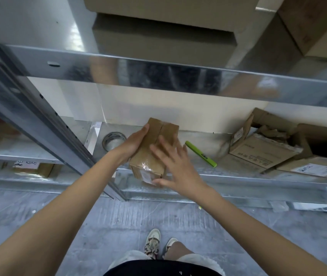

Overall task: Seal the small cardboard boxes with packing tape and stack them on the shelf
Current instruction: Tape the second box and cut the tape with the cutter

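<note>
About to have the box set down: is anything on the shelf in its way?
Nothing lies directly under the small box. On the shelf, the tape roll sits just left of it and a green marker just right.

Metal shelf, lower level: small cardboard box at front edge, clear tape roll left of it, green marker right, opened cartons far right. Upper level carries big cartons.
</note>
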### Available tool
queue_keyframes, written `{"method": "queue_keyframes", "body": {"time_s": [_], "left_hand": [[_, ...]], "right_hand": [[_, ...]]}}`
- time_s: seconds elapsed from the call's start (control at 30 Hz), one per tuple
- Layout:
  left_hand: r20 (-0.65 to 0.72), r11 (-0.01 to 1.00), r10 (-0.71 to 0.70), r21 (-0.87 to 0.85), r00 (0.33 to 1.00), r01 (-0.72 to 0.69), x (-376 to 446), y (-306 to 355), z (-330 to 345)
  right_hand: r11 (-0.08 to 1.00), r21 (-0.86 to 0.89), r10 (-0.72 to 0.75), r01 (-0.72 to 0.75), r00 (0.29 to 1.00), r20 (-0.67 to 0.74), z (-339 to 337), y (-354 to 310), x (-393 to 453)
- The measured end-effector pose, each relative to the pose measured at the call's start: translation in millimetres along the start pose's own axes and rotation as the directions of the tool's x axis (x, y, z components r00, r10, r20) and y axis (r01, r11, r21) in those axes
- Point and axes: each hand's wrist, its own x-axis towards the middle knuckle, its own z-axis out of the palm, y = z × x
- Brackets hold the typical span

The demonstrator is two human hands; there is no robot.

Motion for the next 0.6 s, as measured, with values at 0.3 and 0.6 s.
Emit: {"method": "queue_keyframes", "body": {"time_s": [0.3,0.6], "left_hand": [[0.061,0.977,0.173,-0.138,0.983,-0.164,-35,-8,-1],[0.014,0.966,0.258,-0.023,0.966,-0.257,-22,-8,10]], "right_hand": [[0.738,0.644,0.377,-0.203,0.915,-0.143,-39,18,26],[0.952,0.201,0.241,-0.231,0.970,-0.026,-51,22,48]]}}
